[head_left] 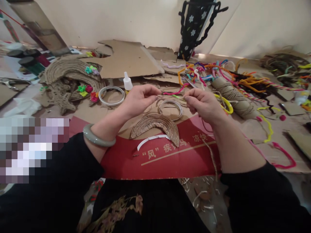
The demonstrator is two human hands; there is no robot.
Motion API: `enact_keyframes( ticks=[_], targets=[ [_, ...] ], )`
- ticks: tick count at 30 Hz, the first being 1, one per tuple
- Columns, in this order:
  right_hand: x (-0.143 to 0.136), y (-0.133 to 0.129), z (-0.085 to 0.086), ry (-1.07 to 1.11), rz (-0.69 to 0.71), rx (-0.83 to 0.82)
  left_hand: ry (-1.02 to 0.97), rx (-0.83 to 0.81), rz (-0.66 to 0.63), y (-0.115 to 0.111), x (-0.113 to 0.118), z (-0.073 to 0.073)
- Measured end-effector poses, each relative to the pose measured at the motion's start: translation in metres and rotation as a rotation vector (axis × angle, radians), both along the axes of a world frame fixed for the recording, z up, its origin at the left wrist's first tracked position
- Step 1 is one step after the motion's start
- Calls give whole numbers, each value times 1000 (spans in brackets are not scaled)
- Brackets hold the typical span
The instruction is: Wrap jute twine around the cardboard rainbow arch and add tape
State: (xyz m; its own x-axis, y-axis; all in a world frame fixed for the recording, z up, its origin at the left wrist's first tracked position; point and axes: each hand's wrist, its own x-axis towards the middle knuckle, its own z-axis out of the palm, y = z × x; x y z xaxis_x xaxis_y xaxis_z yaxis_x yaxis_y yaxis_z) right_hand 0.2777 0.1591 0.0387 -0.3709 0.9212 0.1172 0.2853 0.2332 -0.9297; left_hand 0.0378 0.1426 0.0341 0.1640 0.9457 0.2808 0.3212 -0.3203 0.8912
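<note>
My left hand (pixel 143 99) and my right hand (pixel 200 102) are raised over the work table, each pinching a thin strand of brown twine (pixel 178 96) that runs between them. A longer piece of the twine hangs from the right side down over the red cardboard (pixel 160 161). Below my hands lies a crescent covered in rows of twine (pixel 155 121), with a curved white strip (pixel 152 138) just under it. A roll of tape (pixel 170 110) lies between the crescent and my hands.
A second tape roll (pixel 111 96) and a white-capped glue bottle (pixel 127 81) stand left of centre. Decorated twine pieces (pixel 73 74) lie at the left, cardboard (pixel 131 60) behind. A twine spool (pixel 234 97) and coloured pipe cleaners (pixel 252 82) spread at the right.
</note>
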Motion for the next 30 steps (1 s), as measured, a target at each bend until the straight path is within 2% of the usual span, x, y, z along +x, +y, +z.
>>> enact_keyframes(
  ticks=[4,8,11,18,21,26,30],
  targets=[
    [2,-1,-3,-123,-6,32,-8,38,35,1,-3,-1],
    [1,-1,-9,-274,35,191,5,59,30,-1,-2,0],
    [-3,-3,-10,-300,33,254,3,32,3,-2,0,-2],
    [-10,-8,-9,-56,54,37,-90,-85,-100,-3,11,-13],
    [-10,-7,-9,-22,44,28,-68,-71,-48,-1,11,-13],
    [-10,-5,-15,-130,67,48,-59,31,35,0,8,-6],
    [-21,-8,-16,-19,118,62,53,95,8,-9,14,1]
  ],
)
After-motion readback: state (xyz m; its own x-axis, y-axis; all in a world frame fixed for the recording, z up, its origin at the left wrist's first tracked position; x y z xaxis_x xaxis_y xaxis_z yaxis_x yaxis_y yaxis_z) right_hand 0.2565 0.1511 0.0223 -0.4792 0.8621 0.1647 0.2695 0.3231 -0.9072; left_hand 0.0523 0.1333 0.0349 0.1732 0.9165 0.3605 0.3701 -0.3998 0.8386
